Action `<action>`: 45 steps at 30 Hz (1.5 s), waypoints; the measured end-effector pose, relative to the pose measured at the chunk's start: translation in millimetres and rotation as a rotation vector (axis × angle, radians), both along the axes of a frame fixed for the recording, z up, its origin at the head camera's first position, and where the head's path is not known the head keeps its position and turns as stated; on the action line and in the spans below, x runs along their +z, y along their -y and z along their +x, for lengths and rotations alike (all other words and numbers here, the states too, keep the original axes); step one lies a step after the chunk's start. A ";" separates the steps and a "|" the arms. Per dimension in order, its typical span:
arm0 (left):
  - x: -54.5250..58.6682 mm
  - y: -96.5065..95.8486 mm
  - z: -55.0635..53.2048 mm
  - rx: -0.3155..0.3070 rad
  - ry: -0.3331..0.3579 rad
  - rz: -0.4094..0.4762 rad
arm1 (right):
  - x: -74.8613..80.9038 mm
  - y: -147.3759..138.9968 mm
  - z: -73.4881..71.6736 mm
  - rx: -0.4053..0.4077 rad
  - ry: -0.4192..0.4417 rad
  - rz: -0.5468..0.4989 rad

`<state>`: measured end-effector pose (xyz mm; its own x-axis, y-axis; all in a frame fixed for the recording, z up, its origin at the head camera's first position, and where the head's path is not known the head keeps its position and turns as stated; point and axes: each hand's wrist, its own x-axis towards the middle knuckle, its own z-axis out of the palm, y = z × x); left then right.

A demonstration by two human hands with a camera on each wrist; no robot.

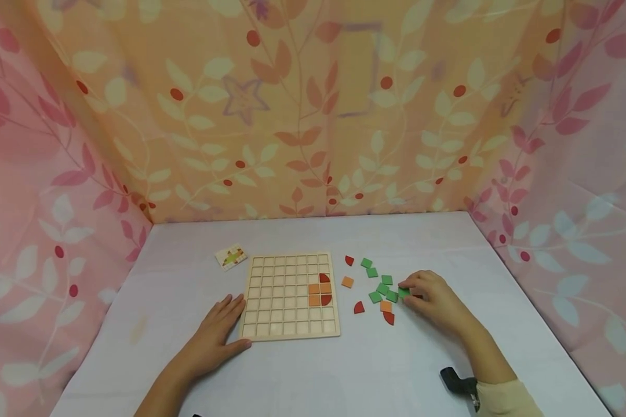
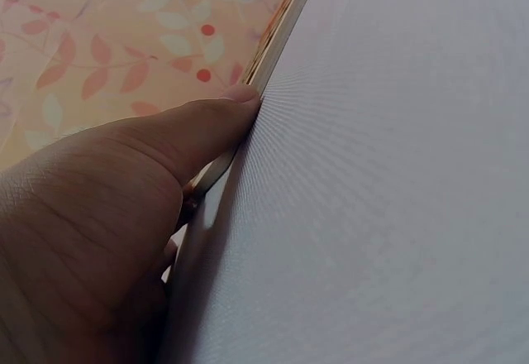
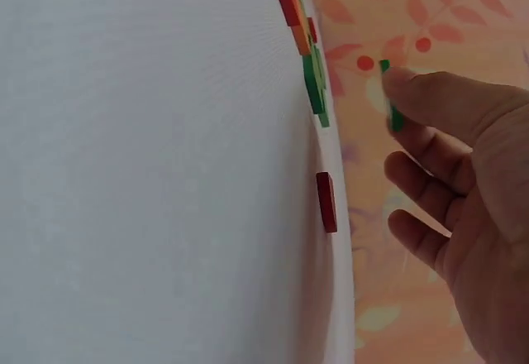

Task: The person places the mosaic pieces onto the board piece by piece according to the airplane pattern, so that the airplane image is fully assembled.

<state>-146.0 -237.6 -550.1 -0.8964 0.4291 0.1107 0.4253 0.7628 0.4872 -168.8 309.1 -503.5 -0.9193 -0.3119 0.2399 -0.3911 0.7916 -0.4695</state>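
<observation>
My right hand [image 1: 434,301] pinches a green square tile [image 1: 404,292] between thumb and fingers; in the right wrist view this tile [image 3: 392,99] is held up off the table. Beside that hand lie several loose green tiles [image 1: 382,288], a few orange squares [image 1: 347,282] and red quarter-round pieces [image 1: 359,307]. My left hand [image 1: 211,336] rests along the left edge of a wooden grid board [image 1: 287,336], fingers extended and thumb at its near corner. In the left wrist view the thumb [image 2: 207,128] touches the board's edge. Orange squares [image 1: 313,288] and red quarter-rounds [image 1: 324,278] sit in the board's right-hand cells.
A small pattern card [image 1: 231,257] lies behind the board's far left corner. The white table [image 1: 198,246] is walled by floral cloth [image 1: 302,116] at the back and sides. A black device [image 1: 456,381] is at my right wrist.
</observation>
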 end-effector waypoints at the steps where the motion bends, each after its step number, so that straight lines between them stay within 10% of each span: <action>1: 0.1 -0.1 -0.3 -0.002 -0.003 -0.003 | 4.0 2.2 -0.9 0.005 -0.001 0.002; 24: -1.0 -0.1 -0.5 -0.020 -0.040 0.007 | 61.2 84.7 -30.2 0.095 -0.034 -0.037; 45: -0.2 0.4 -1.2 -0.007 -0.009 0.014 | 55.1 154.0 -49.5 0.152 -0.020 -0.076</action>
<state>-147.2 -237.9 -550.4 -0.8922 0.4340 0.1246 0.4352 0.7529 0.4936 -218.3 155.1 -448.4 -0.8577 -0.4274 0.2860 -0.5136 0.6851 -0.5165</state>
